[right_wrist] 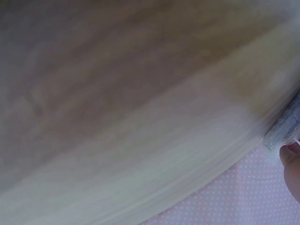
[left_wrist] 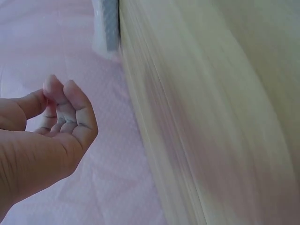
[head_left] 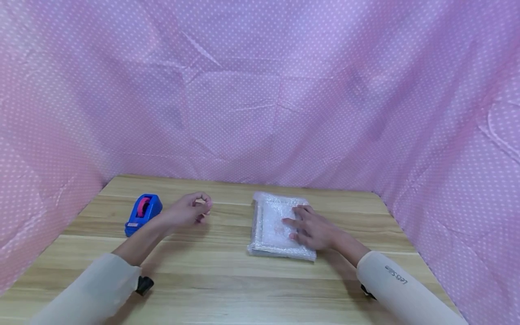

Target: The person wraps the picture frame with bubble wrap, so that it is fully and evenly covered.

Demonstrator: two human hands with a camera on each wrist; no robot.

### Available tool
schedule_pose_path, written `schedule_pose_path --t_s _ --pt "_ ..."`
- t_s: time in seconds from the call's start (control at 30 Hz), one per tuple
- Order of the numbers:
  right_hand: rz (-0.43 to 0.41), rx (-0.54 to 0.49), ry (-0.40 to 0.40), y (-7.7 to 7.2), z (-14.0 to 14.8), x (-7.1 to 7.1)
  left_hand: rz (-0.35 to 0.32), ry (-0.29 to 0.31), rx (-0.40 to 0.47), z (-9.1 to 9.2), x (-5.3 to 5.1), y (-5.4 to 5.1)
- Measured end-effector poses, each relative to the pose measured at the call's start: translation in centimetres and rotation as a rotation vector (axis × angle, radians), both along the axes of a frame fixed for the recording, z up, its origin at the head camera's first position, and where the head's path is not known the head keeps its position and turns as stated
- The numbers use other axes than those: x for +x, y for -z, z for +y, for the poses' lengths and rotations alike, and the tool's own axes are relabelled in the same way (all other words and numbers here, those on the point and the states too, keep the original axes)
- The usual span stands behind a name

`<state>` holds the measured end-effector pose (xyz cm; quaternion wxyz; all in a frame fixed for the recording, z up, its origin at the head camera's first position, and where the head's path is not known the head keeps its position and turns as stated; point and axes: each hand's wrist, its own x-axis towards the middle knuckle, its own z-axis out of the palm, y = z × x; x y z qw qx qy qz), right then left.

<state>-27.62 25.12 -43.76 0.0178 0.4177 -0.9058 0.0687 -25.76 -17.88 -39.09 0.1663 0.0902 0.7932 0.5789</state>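
A flat rectangular package in clear bubble wrap (head_left: 272, 225) lies on the table, right of the middle. My right hand (head_left: 314, 229) rests on its right part with fingers spread; the right wrist view shows only the thumb (right_wrist: 291, 164) by the package's edge (right_wrist: 283, 126). Held above the table to the left, my left hand (head_left: 188, 210) has thumb and forefinger tips together. They pinch what looks like a small piece of tape, hard to make out. The other fingers of the left hand (left_wrist: 56, 136) are curled. Beside that forearm stands a blue tape dispenser (head_left: 152, 210) with a pink core.
The wooden table (head_left: 227, 280) reaches back to a pink dotted cloth (head_left: 260, 113), which hangs behind it and along both sides. Bare tabletop lies between the dispenser and the package.
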Motion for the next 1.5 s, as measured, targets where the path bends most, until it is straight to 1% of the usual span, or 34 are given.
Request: schedule_pose_path --t_s 0.07,0.2,0.33,0.5,0.57,0.67,0.73,0.87,0.97,1.1,1.2,1.27,1.37,1.5 --pt "0.008 -0.007 -0.008 0.0 0.0 0.0 -0.004 -0.001 0.021 1.1 -0.3 0.1" --pt "0.033 -0.024 -0.022 0.0 0.1 0.0 -0.01 0.015 0.076 3.3 -0.9 0.4" --pt "0.044 -0.025 -0.034 0.1 0.1 -0.1 -0.011 0.041 0.098 5.6 -1.4 0.9" --pt "0.05 0.003 -0.03 0.0 0.0 -0.1 0.047 0.097 0.088 7.8 -1.6 1.5" --pt "0.063 -0.004 -0.041 0.0 0.0 -0.1 0.068 0.119 0.096 8.3 -1.7 1.6" --pt "0.084 -0.018 -0.06 0.0 -0.1 -0.1 0.075 0.137 0.104 8.9 -1.8 1.6" --pt "0.093 -0.022 -0.066 0.0 0.0 -0.1 0.067 0.141 0.109 9.2 -2.0 1.7" --pt "0.085 -0.017 -0.057 0.0 0.0 0.0 0.046 0.143 0.122 9.9 -2.3 1.7" --pt "0.081 -0.014 -0.053 0.1 0.1 0.0 0.019 0.146 0.163 10.6 -2.5 1.8" --pt "0.092 -0.008 -0.056 0.1 0.1 0.0 0.033 0.177 0.188 11.9 -2.8 1.8" --pt "0.093 -0.01 -0.062 0.2 0.1 -0.1 0.063 0.2 0.169 12.9 -3.2 1.8" --pt "0.086 -0.01 -0.062 0.2 0.0 -0.1 0.061 0.204 0.163 13.5 -3.6 2.0" --pt "0.083 -0.01 -0.065 0.2 0.0 -0.1 0.031 0.196 0.177 14.3 -4.2 2.5" --pt "0.105 -0.01 -0.068 0.2 -0.1 -0.2 -0.029 0.164 0.213 15.0 -4.9 3.0"
